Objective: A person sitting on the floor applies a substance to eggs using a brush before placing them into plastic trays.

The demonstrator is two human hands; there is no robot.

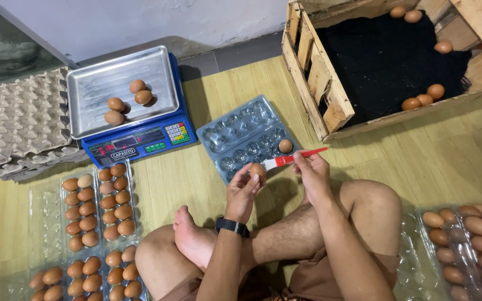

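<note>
- Head view: my left hand [245, 188] is gripping a brown egg [257, 170] at the fingertips, just above my crossed legs.
- My right hand [309, 171] is pinching a red-handled brush [294, 159], bristles touching the egg.
- Clear plastic tray [235, 131] is lying just beyond both hands w/ one egg in it.
- Blue scale [135, 142] is sitting further left, w/ 4 eggs on its pan.

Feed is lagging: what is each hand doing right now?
Left hand: closed on a brown egg.
Right hand: closed on a red-handled brush.
</note>
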